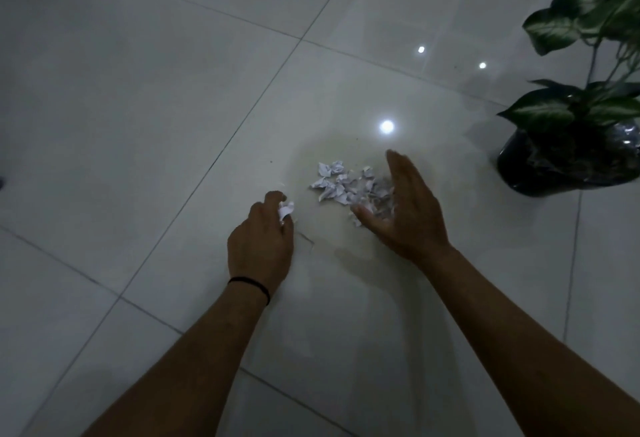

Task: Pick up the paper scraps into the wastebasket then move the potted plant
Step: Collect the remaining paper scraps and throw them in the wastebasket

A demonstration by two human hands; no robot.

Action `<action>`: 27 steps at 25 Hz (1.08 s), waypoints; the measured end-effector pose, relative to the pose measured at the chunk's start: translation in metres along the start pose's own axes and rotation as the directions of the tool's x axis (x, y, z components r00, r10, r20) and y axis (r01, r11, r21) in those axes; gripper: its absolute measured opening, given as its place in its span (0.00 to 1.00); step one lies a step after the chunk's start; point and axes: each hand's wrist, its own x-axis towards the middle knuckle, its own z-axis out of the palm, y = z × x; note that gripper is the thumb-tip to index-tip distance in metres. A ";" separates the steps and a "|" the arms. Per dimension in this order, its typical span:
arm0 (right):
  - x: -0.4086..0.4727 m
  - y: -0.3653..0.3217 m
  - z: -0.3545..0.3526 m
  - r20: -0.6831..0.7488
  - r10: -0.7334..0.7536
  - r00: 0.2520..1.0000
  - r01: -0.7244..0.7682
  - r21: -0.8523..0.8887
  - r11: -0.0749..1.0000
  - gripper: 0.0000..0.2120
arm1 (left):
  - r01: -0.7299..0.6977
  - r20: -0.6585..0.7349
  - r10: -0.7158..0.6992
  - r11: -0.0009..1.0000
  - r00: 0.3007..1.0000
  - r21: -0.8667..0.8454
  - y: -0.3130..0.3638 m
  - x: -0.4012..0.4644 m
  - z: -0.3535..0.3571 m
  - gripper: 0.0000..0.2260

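A small heap of crumpled white paper scraps [343,183] lies on the pale tiled floor at the middle of the view. My left hand [261,242], with a black band on its wrist, is curled around one white paper scrap [286,209] just left of the heap. My right hand [407,208] stands on edge with flat, spread fingers, right against the heap's right side. The potted plant [571,159], with dark variegated leaves in a shiny black pot, stands on the floor at the far right. No wastebasket shows.
Glossy floor tiles [138,90] with dark grout lines fill the view and mirror several ceiling lights. A short crack or mark [306,237] runs on the tile beside my left hand. The plant's leaves [588,3] reach up to the top right corner.
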 end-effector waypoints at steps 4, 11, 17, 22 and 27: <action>-0.016 0.009 0.008 0.107 -0.103 0.989 0.105 -0.016 0.994 0.61 | -0.033 0.021 0.031 0.994 0.999 0.102 -0.007 -0.015 0.014 0.23; 0.020 -0.006 0.016 0.249 -0.184 0.951 0.186 0.015 0.982 0.57 | -0.159 0.223 0.139 0.984 0.965 0.077 0.010 -0.014 0.020 0.45; 0.045 -0.022 0.041 0.273 -0.297 0.915 0.351 -0.173 0.920 0.38 | -0.099 0.034 0.099 0.995 0.995 0.008 0.005 -0.019 0.025 0.15; 0.037 -0.020 0.046 0.169 -0.340 0.925 0.366 -0.152 0.918 0.20 | -0.079 0.002 0.080 0.983 0.997 0.165 0.009 -0.020 0.022 0.09; 0.023 -0.025 0.040 0.087 -0.253 0.964 0.266 -0.214 0.940 0.09 | -0.140 0.108 0.120 0.970 0.987 0.198 0.016 -0.019 0.023 0.16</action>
